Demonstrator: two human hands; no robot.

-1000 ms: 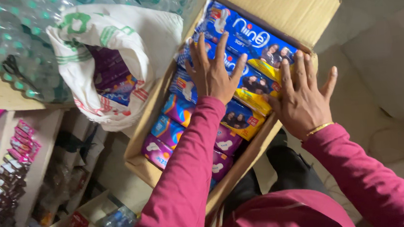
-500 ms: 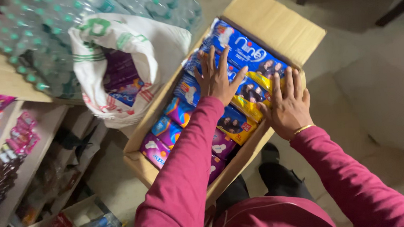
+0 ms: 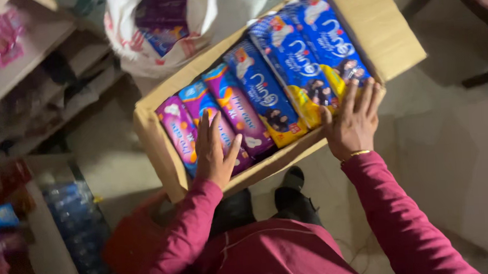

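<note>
Cardboard box [image 3: 159, 142] sits on the floor [image 3: 454, 158], packed with a row of upright packets: pink and purple ones [image 3: 236, 106] at the left end, blue ones [image 3: 301, 54] at the right. Left hand [image 3: 214, 153] lies flat, fingers spread, on the pink packets, grasping nothing. Right hand [image 3: 355, 122] rests open-palmed against the box's near rim by the blue packets. White plastic bag [image 3: 136, 39] lies just beyond the box.

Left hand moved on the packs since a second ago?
Yes. The left hand slid from the blue packs at mid-box down to the pink and purple packs at the near end.
</note>
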